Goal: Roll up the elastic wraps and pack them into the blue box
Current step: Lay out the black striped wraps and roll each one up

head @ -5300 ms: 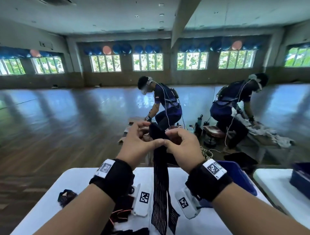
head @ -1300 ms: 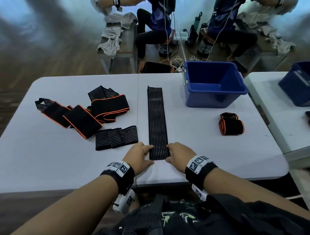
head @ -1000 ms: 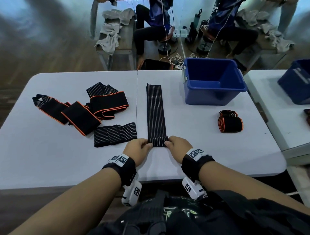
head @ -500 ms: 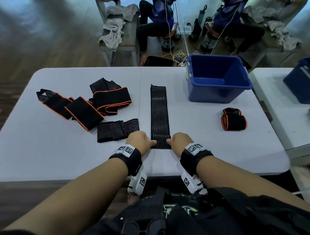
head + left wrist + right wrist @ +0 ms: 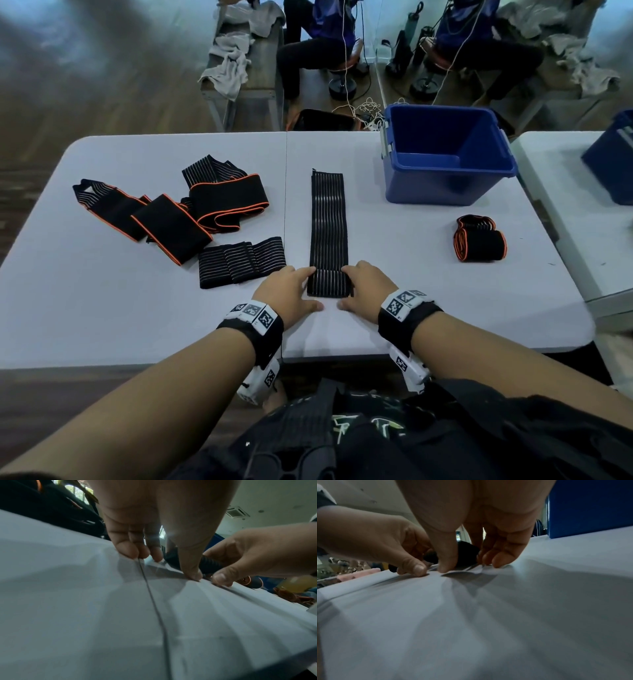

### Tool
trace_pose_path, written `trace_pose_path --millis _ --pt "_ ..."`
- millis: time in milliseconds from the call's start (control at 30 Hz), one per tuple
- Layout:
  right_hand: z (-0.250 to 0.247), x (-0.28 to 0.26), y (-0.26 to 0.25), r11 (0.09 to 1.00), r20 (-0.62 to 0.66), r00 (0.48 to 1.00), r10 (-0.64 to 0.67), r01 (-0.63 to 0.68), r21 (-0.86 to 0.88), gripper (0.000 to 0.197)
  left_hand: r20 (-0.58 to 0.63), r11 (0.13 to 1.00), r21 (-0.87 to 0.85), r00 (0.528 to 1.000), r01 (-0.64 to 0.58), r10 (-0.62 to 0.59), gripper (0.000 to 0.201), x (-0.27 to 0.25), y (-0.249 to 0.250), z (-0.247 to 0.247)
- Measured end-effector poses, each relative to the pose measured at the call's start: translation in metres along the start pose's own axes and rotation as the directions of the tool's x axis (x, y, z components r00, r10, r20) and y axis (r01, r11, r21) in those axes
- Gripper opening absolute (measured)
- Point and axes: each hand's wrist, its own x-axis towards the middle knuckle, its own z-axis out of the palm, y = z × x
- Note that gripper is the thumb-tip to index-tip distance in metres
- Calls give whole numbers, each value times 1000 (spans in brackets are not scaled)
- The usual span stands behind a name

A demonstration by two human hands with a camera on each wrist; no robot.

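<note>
At table edge, both hands (image 5: 329, 294) pinch striped wrap's (image 5: 328, 219) rolled end.

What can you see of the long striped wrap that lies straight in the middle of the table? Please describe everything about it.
The long striped wrap is a black band with thin pale lengthwise stripes and looks like ribbed elastic fabric. It lies flat and straight on the white table, running away from the person, left of the blue box and apart from it. Its near end is turned into a small roll. The left hand and the right hand hold that roll from either side, thumbs behind it.
</note>
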Motion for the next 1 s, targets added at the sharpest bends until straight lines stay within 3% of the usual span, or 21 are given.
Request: trace_pose_path --millis 100,200,400,700,800,867,1000 --pt "-3 3 2 1000 -10 1000 4 -4 28 44 -38 996 -85 999 18 -21 55 2 -2 -1" --pt "-6 5 3 979 -48 996 75 -65 193 15 -91 974 -217 993 57 -79 30 4 3 -3" --pt "-12 14 5 923 -46 969 242 -216 318 48 -19 931 -310 978 192 -207 29 13 12 -2" --pt "-4 26 5 847 11 925 379 -352 398 46 88 937 -202 958 285 -272 41 24 22 -7" --pt "-6 17 2 872 -65 937 343 -291 394 36 57 948 -101 953 302 -298 40 24 25 -10" --pt "-9 10 0 903 -107 951 291 -236 360 36 -19 945 -166 957 283 -290 29 24 23 -10" --pt "-12 6 -4 964 -142 973 180 -146 224 34 -53 973 -149 982 174 -184 28 24 25 -10"
